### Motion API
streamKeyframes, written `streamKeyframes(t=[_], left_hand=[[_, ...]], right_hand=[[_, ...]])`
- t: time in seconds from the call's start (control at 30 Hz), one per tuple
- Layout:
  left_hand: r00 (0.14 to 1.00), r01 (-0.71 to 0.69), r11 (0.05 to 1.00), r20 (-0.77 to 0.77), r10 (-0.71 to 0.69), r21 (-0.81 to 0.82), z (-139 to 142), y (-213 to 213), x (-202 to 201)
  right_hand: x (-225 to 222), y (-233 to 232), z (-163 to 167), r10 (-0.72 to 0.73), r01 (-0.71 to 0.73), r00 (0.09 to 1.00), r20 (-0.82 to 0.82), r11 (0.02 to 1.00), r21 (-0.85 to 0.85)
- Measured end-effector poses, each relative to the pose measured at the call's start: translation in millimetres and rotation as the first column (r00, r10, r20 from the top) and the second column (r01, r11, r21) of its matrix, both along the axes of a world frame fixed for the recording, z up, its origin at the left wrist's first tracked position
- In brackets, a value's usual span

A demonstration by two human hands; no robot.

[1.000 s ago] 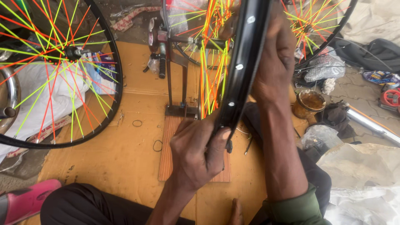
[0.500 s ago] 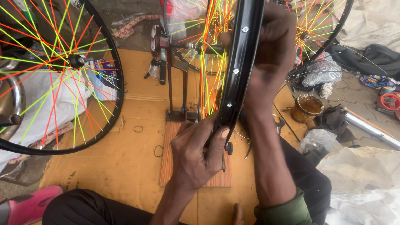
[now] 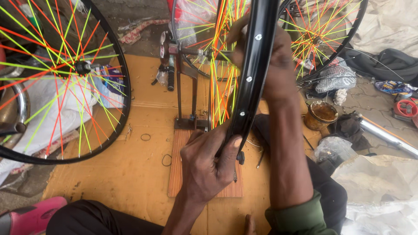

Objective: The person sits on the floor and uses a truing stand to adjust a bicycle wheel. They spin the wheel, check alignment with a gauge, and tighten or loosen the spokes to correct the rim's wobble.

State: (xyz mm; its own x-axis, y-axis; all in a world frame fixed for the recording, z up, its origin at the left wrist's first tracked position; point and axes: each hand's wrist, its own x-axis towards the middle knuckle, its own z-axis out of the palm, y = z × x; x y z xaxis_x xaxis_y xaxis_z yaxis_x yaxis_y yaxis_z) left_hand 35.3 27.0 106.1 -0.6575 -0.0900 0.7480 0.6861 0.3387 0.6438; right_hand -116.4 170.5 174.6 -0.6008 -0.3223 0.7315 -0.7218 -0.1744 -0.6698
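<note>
2 bare hands grip a black bicycle rim (image 3: 254, 74) that stands edge-on in a metal truing stand (image 3: 186, 93). The rim is glossy, dotted with small silver spoke eyelets along its inner face, and laced with neon yellow, green and orange spokes (image 3: 221, 65) that fan toward the hub axle clamped in the stand. The left hand (image 3: 208, 167) is clenched around the rim's lower part, thumb pressed against the black edge, just above a wooden base board (image 3: 178, 174) that lies on yellow cardboard (image 3: 126, 174). The right hand (image 3: 274, 65) wraps the rim higher up, with fingers curled behind it; they may be pinching a spoke there, but the rim hides them. A green sleeve cuff (image 3: 300, 215) covers the right forearm near the bottom edge.

1 finished wheel (image 3: 61, 78) with the same bright spokes leans at the left, and another wheel (image 3: 324, 35) stands behind at the upper right. A small open tin (image 3: 321, 115) of brown grease sits on the ground to the right of the rim, near crumpled plastic bags (image 3: 335, 148). A pink shoe (image 3: 32, 215) shows at the lower left corner.
</note>
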Motion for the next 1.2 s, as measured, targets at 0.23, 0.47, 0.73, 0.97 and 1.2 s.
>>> streamKeyframes(t=[0.23, 0.47, 0.73, 0.97, 1.2], left_hand=[[0.999, 0.042, 0.999, 0.004, -0.042, 0.033, 0.2, -1.5, -1.2], [0.999, 0.043, 0.998, -0.014, -0.042, 0.055, -0.8, -1.2, 2.4], [0.999, 0.052, 0.998, -0.019, -0.051, 0.041, -5.0, -1.4, -1.8], [0.999, 0.038, 0.999, -0.005, -0.038, 0.026, -8.3, -2.2, -0.4], [0.999, 0.045, 0.998, -0.01, -0.044, 0.037, -5.4, 0.1, -1.0]], right_hand=[[6.5, -8.1, -6.2, 0.178, -0.097, 0.969, 0.17, 0.911, -0.4], [24.6, -33.4, 7.7, -0.256, 0.247, 0.967, -0.012, 0.944, -0.218], [8.8, -11.8, 5.2, 0.218, -0.179, 0.971, 0.098, 0.936, -0.302], [16.1, -28.4, -10.1, 0.029, 0.034, 0.992, 0.121, 0.87, -0.491], [33.3, -36.0, -4.6, -0.306, 0.218, 0.895, -0.325, 0.935, -0.28]])
